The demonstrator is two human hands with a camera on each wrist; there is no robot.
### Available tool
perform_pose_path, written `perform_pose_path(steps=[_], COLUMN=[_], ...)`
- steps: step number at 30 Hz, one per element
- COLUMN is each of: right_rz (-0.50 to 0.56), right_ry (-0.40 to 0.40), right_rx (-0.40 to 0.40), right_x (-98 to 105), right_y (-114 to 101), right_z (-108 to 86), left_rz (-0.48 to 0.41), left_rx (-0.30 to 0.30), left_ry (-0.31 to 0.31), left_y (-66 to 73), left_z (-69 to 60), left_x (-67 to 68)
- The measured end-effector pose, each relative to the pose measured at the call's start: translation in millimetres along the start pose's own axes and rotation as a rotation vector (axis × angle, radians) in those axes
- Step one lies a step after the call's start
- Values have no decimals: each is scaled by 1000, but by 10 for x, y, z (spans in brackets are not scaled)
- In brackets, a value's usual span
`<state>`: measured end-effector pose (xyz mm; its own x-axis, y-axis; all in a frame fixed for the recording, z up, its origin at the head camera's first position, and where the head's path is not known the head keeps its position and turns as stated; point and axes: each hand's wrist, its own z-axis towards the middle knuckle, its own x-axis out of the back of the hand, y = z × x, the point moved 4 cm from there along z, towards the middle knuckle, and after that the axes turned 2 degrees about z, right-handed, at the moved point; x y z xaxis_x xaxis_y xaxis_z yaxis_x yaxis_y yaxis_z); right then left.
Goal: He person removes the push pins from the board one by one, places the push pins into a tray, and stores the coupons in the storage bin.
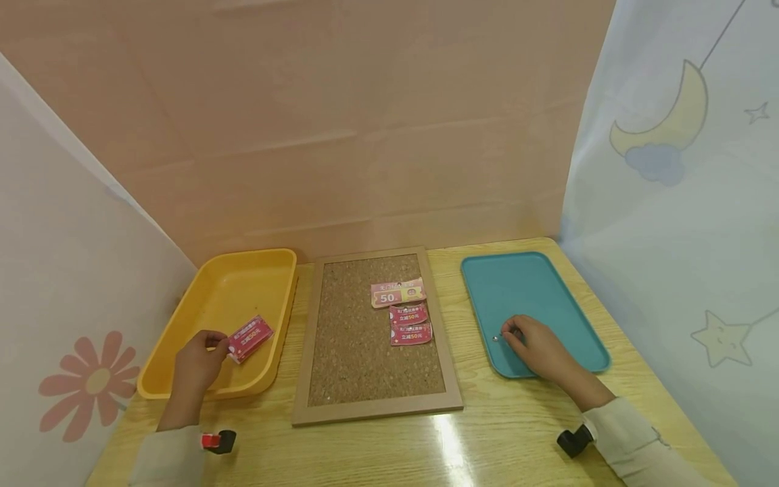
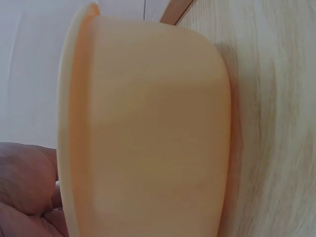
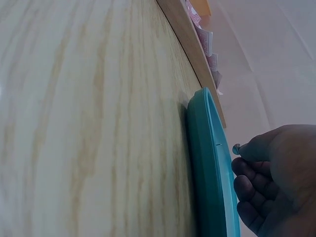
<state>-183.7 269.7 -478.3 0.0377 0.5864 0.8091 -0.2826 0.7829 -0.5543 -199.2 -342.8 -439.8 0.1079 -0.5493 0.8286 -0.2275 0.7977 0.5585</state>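
Over the yellow bin, my left hand pinches the left corner of a red printed coupon. More layers seem to show under its lower edge. In the left wrist view the bin's wall hides most of the hand and all of the coupon. At the near left edge of the teal tray, my right hand has its fingers curled. A small shiny thumbtack shows at the thumb's tip in the right wrist view. Another tiny shiny piece lies on the tray beside the fingers.
Between bin and tray lies a wood-framed corkboard. On its right side a larger pink-yellow coupon and two smaller red coupons are pinned in a column. Fabric walls enclose the wooden table at the back and sides.
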Motion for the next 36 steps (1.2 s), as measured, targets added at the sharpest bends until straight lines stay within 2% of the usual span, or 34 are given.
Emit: perform_pose_path(steps=[18, 23, 36], right_rz=[4, 1, 3], right_ry=[-25, -27, -20], right_rx=[-15, -18, -17], right_x=[-3, -3, -3], right_y=[24, 29, 37], right_z=[-20, -23, -38], left_rz=[12, 12, 61], left_rx=[-4, -31, -70], left_ry=[-9, 0, 25], left_y=[-78, -99, -44], left_z=[15, 22, -7], left_x=[-40, -56, -45])
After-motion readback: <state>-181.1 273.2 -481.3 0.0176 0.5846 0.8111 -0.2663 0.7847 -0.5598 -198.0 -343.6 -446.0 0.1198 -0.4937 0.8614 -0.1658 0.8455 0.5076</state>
